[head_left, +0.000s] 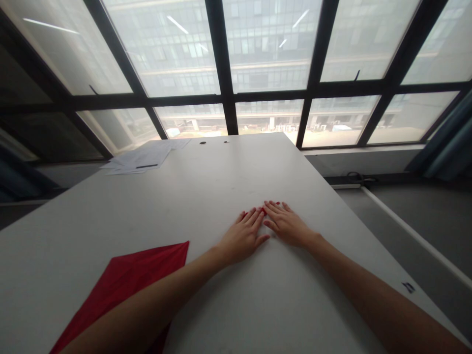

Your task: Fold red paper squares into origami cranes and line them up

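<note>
Both my hands lie palm down near the middle of a white table (206,191), side by side with their fingertips almost meeting. My left hand (244,235) has its fingers stretched out over a small red piece (263,210), which looks like cloth; only bits of it show. My right hand (285,222) lies flat on the same red piece, fingers extended, and a red edge peeks out beyond its fingertips. Most of that piece is hidden under the fingers. A larger red cloth (127,280) is spread on the table at the left, partly covered by my left forearm.
Several loose paper sheets (143,153) lie at the far left of the table, with a dark pen-like stick (146,166) on them. A round hole (202,143) is near the far edge. A small dark label (408,287) sits by the right edge. Windows stand behind.
</note>
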`<state>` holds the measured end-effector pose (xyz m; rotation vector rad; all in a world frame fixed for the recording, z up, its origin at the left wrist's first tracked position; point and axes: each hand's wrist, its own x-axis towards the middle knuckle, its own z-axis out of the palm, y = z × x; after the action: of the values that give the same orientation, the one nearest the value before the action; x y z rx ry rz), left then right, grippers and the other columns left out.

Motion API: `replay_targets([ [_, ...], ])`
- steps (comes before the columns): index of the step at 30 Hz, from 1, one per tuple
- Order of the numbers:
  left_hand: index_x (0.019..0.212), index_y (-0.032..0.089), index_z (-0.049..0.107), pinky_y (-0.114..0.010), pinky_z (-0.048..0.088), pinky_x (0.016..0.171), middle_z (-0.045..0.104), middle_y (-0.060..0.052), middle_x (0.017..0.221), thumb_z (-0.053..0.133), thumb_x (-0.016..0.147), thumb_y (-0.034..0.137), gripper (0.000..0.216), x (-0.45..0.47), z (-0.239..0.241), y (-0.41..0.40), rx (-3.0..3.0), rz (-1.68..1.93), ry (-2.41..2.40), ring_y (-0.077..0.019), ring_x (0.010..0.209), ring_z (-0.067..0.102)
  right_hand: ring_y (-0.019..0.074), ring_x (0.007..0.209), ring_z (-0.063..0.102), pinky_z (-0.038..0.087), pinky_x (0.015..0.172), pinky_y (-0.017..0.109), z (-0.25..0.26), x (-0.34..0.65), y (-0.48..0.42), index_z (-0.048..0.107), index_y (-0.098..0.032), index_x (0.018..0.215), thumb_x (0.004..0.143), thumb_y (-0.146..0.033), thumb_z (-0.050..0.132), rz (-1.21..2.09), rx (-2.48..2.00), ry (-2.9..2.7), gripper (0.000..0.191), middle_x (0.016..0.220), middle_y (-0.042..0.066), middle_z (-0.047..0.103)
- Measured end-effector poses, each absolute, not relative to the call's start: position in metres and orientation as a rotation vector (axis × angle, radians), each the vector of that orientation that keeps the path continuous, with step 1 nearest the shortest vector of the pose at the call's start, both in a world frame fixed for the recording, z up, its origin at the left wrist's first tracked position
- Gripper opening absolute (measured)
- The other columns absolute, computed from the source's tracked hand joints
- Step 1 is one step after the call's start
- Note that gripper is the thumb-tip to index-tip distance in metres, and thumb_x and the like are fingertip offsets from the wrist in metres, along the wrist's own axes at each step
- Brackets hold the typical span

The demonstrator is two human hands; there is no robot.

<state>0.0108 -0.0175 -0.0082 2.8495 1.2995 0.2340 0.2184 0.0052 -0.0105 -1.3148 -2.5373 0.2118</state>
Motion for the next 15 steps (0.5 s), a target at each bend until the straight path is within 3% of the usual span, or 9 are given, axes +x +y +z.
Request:
replay_targets([
  [9,0.154,0.016,0.027,-0.045,0.020,0.120,0.029,-0.015,0.160,0.025,0.100,0.061,0.071,0.0088,-0.0104,-0.0160,2.871,0.294,1.258,-0.0267,0.150,0.023,0.0263,0.149,0.024,0.015,0.120,0.052,-0.0154,0.2149,0.0059,0.035,-0.008,0.152,0.102,-0.050,0.027,0.172,-1.591,-2.314,0.065,0.158,0.017,0.031],
  [15,0.156,0.014,0.023,-0.045,0.018,0.121,0.024,-0.015,0.162,0.023,0.100,0.062,0.074,0.0094,-0.0103,-0.0151,2.851,0.246,1.266,-0.0264,0.151,0.019,0.0224,0.149,0.024,0.016,0.122,0.045,-0.0114,0.2149,0.0041,0.035,-0.011,0.152,0.103,-0.047,0.029,0.190,-1.294,-2.481,0.062,0.159,0.014,0.031],
])
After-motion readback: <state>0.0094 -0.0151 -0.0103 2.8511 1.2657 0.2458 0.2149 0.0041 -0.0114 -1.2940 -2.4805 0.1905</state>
